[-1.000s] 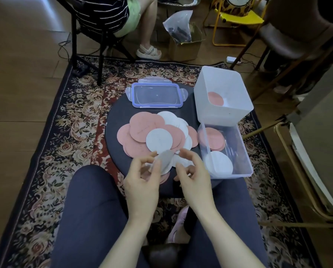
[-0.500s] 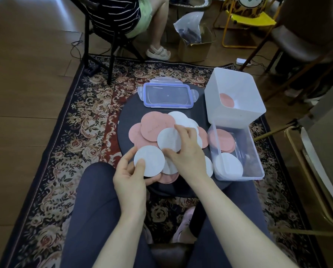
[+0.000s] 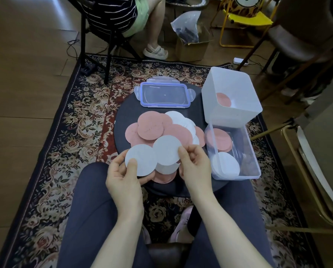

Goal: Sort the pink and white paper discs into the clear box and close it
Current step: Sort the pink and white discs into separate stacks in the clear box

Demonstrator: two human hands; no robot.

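Dark round surface: clear box at 3 o'clock holds pink and white discs; left hand and right hand each pinch a white disc.

Home living rm: floral rug, wood floor, chairs

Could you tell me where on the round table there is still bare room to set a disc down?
Bare dark strips lie left of the lid, and along the table's left edge. The middle is crowded by the disc pile; the clear box fills the right.
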